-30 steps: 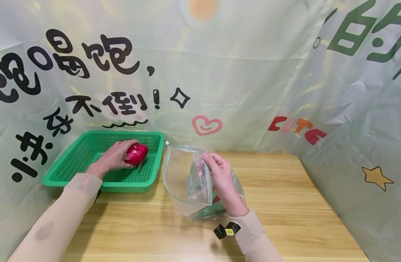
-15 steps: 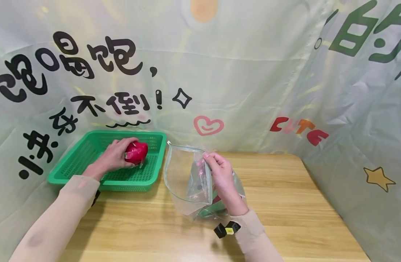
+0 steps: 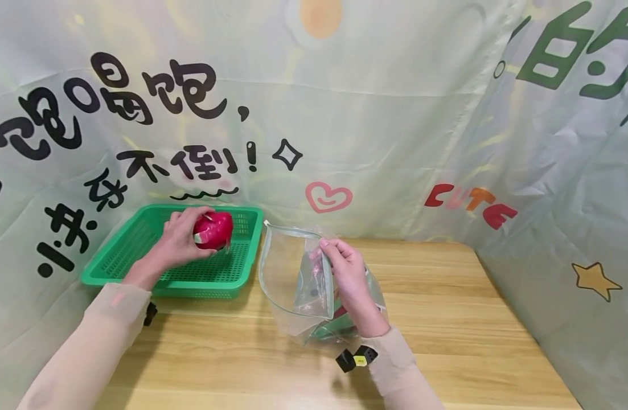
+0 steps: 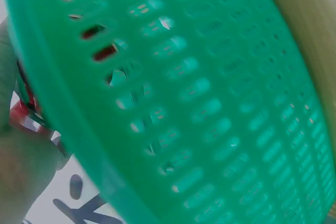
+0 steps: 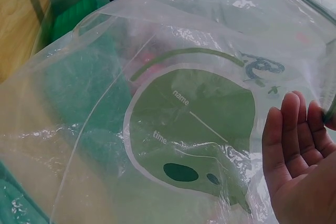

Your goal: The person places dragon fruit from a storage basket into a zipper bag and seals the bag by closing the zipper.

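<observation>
My left hand (image 3: 183,236) grips a shiny, roundish red package (image 3: 214,230), its wrapping glossy with a pale patch, above the floor of the green basket (image 3: 139,228). I cannot tell what the package contains. In the left wrist view the basket wall (image 4: 173,103) fills most of the frame, hiding much of the hand; a bit of red (image 4: 31,116) shows at the left. My right hand (image 3: 347,273) pinches the rim of a clear zip bag (image 3: 285,273) between thumb and finger. The bag's mouth gapes toward the basket; its green printed label (image 5: 194,114) faces the right wrist camera.
The basket stands at the back left of the wooden table (image 3: 447,319), close to the bag. A printed cloth backdrop (image 3: 395,131) rises behind the table and along both sides. A small black camera (image 3: 356,359) is worn on the right wrist.
My left hand has lifted the red package slightly from low in the basket. The right hand keeps its hold on the bag rim. The head view has shifted slightly.
</observation>
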Demonstrator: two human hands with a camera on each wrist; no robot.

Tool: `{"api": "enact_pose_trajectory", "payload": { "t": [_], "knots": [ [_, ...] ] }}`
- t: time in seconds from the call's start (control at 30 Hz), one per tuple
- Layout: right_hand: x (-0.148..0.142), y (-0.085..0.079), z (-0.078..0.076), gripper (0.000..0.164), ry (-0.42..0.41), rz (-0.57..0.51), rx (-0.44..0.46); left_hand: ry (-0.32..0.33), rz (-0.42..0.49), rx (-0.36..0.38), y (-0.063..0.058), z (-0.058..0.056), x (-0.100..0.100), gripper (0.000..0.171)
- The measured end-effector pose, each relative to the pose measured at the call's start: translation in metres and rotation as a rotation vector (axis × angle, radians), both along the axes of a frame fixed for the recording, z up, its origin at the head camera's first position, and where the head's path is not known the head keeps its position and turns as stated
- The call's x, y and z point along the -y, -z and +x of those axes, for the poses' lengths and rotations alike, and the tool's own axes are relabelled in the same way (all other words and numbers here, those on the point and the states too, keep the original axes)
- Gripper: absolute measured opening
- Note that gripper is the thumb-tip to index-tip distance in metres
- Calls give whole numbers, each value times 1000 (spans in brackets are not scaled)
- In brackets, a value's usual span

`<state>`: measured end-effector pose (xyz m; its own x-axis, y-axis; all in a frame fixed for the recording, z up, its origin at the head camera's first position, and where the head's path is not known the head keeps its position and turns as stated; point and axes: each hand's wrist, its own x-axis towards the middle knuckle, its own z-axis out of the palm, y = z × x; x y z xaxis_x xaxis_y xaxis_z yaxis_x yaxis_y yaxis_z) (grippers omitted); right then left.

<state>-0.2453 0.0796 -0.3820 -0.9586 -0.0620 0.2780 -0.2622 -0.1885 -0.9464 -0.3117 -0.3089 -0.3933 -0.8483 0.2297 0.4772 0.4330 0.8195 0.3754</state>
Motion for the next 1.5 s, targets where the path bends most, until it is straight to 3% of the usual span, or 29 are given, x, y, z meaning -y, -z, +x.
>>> {"api": "enact_pose_trajectory", "payload": {
  "t": [0.33, 0.5, 0.67, 1.1, 1.5],
  "knots": [
    [-1, 0, 1, 27, -13, -13, -14, -8, 162, -114, -16, 20, -15, 97],
    [-1, 0, 2, 26, -13, -11, -19, -58, 253, -124, -24, 30, -25, 97],
    [-1, 0, 2, 26, -13, -12, -16, -111, 358, -85, -34, 42, -36, 99],
    [0, 0, 2, 26, -16, -15, -12, -169, 593, -26, -60, 70, -58, 101],
    [2, 1, 3, 24, -42, -28, -49, -112, 833, 156, -80, 97, -74, 89]
  ]
}}
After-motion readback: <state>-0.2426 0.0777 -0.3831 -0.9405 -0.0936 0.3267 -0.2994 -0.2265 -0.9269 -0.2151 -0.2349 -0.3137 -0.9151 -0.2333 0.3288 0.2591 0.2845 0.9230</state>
